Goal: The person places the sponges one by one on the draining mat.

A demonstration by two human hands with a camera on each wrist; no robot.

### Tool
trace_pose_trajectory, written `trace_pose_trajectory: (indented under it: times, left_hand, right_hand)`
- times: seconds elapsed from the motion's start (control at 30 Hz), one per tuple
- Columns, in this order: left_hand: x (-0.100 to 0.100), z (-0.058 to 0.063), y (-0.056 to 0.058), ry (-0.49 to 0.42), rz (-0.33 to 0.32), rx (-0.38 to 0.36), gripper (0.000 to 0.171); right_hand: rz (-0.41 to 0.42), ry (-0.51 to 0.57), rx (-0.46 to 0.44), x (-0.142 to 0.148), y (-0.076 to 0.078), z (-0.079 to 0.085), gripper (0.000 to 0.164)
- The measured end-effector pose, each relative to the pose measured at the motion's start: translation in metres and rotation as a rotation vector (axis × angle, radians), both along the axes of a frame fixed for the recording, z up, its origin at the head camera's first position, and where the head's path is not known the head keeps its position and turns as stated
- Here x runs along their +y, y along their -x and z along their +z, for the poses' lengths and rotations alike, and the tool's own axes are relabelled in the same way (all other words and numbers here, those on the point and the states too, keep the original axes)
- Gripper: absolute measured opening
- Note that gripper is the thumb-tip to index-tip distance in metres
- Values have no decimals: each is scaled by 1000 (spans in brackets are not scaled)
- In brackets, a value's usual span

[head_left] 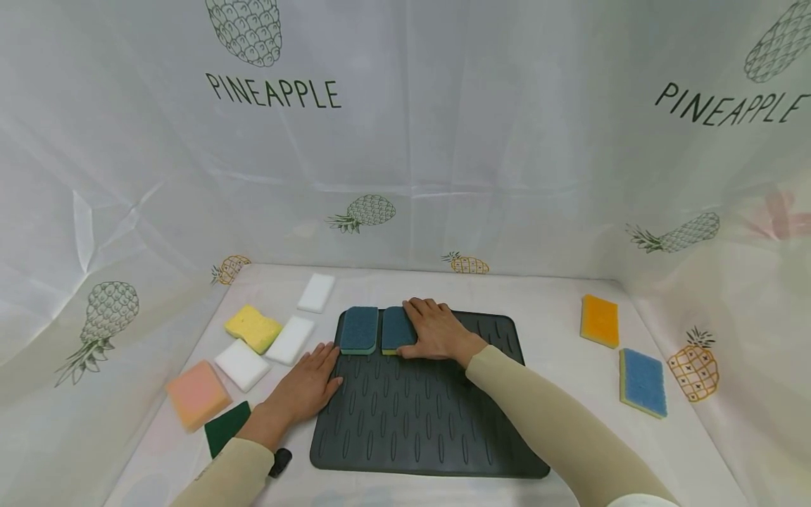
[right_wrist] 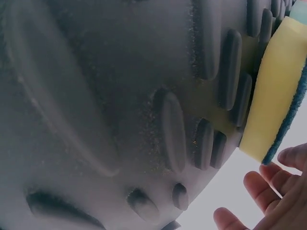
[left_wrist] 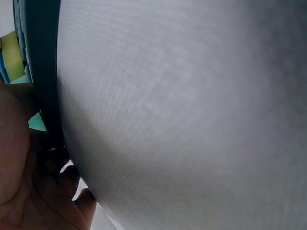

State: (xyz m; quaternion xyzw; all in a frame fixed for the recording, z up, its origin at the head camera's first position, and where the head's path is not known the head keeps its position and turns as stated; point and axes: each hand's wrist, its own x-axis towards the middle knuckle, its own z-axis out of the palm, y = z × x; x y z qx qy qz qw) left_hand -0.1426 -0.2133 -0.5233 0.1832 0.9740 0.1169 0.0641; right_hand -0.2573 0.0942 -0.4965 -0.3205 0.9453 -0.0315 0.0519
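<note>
A black ridged mat (head_left: 424, 415) lies on the white cloth. Along its far edge, two scouring sponges lie side by side with a narrow gap: a green one with a dark blue top (head_left: 359, 331) on the left and a yellow one with a dark blue top (head_left: 394, 331) on the right. My right hand (head_left: 440, 332) grips the yellow sponge, thumb at its near end and fingers at its far end; the right wrist view shows its yellow side (right_wrist: 273, 91). My left hand (head_left: 304, 384) lies with straight fingers at the mat's left edge, fingertips beside the green sponge.
On the left lie white sponges (head_left: 290, 340), a yellow sponge (head_left: 253, 328), a pink-orange sponge (head_left: 199, 396) and a dark green pad (head_left: 226, 427) near my left forearm. An orange sponge (head_left: 599, 321) and a blue-topped sponge (head_left: 643, 382) lie at right. Pineapple-printed curtain (head_left: 469, 155) surrounds the surface.
</note>
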Motion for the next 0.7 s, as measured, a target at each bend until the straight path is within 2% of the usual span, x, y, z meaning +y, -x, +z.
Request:
trace_pose_trajectory:
  times: [0.27, 0.47, 0.7]
  left_hand:
    - [0, 0, -1, -5, -1, 2, 65]
    - [1, -1, -1, -17, -3, 1, 65]
    - [0, -3, -1, -23, -6, 12, 66]
  right_hand:
    - [8, 52, 41, 9, -5, 4, 102]
    - [-12, 118, 141, 31, -13, 7, 91]
    - [-39, 207, 289, 72, -20, 10, 71]
